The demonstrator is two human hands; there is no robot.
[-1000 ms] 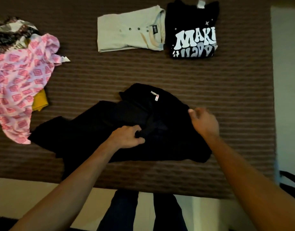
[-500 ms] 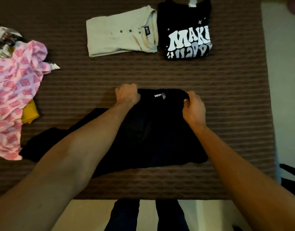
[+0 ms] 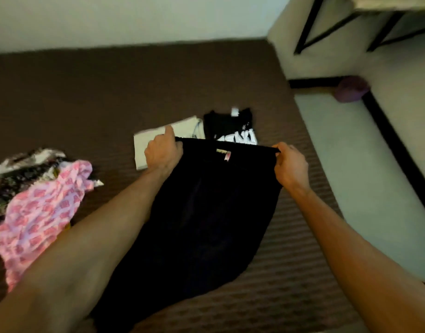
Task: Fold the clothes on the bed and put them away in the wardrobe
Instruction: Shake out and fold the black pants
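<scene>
My left hand [image 3: 162,152] and right hand [image 3: 290,167] each pinch a top corner of the black garment [image 3: 206,212], stretched above the bed [image 3: 86,104].

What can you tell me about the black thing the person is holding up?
It is a plain black garment of soft, limp cloth. The left hand and right hand each grip a top corner, stretching the top edge taut. A small pinkish label shows near that edge. It hangs down over the brown bed cover. What kind of garment it is cannot be told.
</scene>
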